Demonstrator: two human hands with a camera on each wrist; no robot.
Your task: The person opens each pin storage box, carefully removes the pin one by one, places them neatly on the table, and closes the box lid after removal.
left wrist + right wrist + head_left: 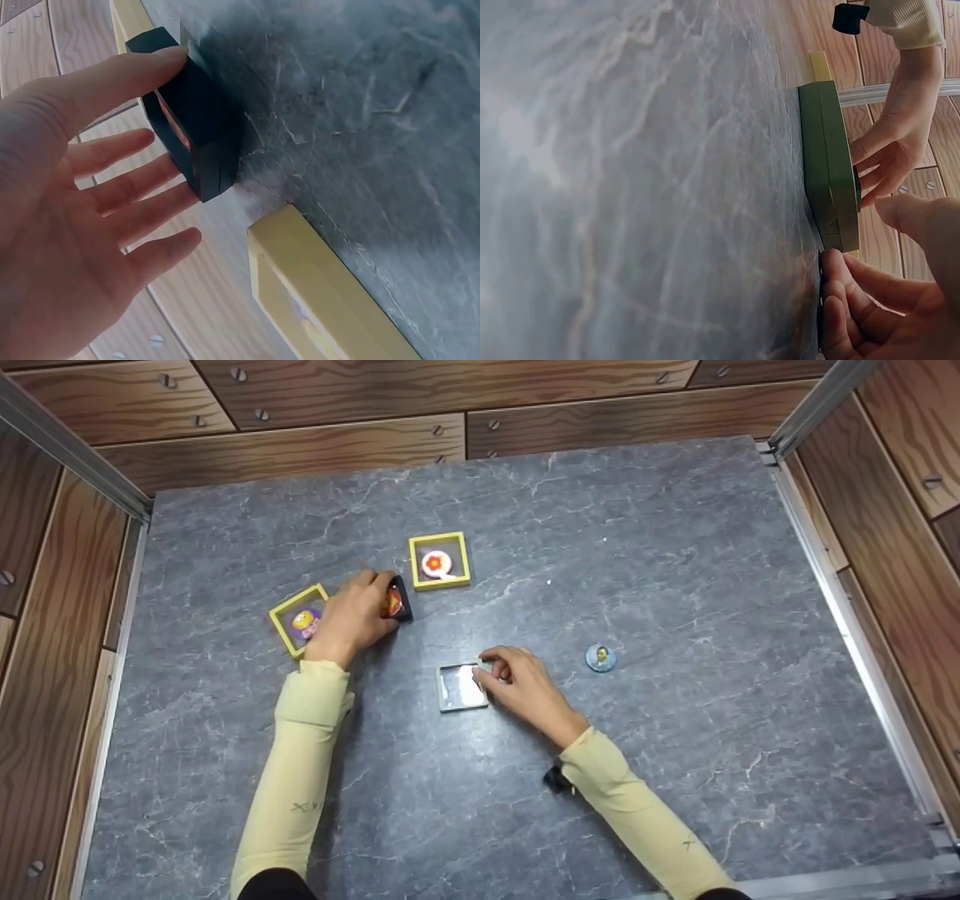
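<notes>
In the head view, my left hand (352, 611) hides the left part of the black frame (406, 598), and the right side of the lower yellow frame (282, 635) disappears behind it. My right hand (529, 690) covers part of the green frame's (440, 690) right edge, and glare washes out its inside. The portrait on the blue badge (601, 658) and the marks (306, 807) on my left sleeve are too small for me to read. My left wrist view cuts that yellow frame off at the bottom. In my right wrist view, my right hand runs past the right edge.
</notes>
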